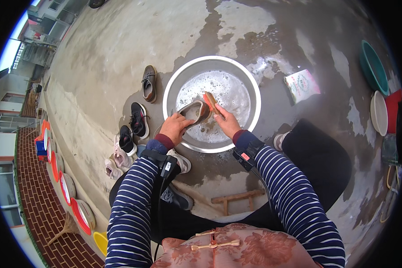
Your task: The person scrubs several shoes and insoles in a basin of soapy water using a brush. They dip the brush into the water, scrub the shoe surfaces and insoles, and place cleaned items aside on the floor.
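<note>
A large metal basin [174,85] of soapy water stands on wet concrete in front of me. My left hand [175,127] grips a grey shoe [195,111] by its heel, holding it tilted over the near side of the basin. My right hand [227,121] holds a red-orange scrub brush [210,101] against the toe end of that shoe. Both forearms wear dark blue striped sleeves with black wrist devices.
Several shoes lie left of the basin: a brown one [149,83], black ones [139,119], pink ones [119,157]. A detergent bag [302,85] lies to the right. Green, white and red basins [374,67] sit at far right. A small wooden stool [236,198] is under me.
</note>
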Available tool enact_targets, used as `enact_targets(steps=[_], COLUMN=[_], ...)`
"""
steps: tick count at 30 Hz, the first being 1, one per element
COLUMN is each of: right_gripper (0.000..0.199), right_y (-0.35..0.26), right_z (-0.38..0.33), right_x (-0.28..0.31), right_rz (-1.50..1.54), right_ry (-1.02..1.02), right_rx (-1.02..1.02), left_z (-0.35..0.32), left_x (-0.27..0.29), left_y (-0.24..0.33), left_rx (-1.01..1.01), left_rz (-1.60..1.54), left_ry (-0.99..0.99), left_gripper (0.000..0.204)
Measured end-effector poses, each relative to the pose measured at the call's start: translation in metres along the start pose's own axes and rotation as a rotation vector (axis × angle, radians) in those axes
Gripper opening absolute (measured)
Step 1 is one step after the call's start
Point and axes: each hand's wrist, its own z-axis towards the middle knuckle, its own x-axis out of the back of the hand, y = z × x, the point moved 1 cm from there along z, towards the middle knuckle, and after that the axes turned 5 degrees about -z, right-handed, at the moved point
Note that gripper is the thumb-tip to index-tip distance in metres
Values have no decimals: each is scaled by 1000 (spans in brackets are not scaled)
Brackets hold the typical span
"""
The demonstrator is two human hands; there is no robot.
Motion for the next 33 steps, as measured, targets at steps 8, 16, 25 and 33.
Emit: enact_targets(steps=[8,16,25,33], right_gripper=[55,56,56,54], right_y=[41,11,-17,-20], right_z=[-70,-98,-153,-117], right_x=[-42,-45,-49,-72], right_rz=[-63,-126,-239,-296], right_ry=[-124,-111,-106,-204], right_rx=[-177,-170,25,112], left_z=[-37,-29,-28,-82], left_x=[-48,-105,-152,-186], left_y=[-1,27,-28,-45], left_rx=[76,460,1263,990], left_rz=[248,198,-1496,-1243], left_ry=[-164,-128,597,594], left_gripper=[29,47,30,39])
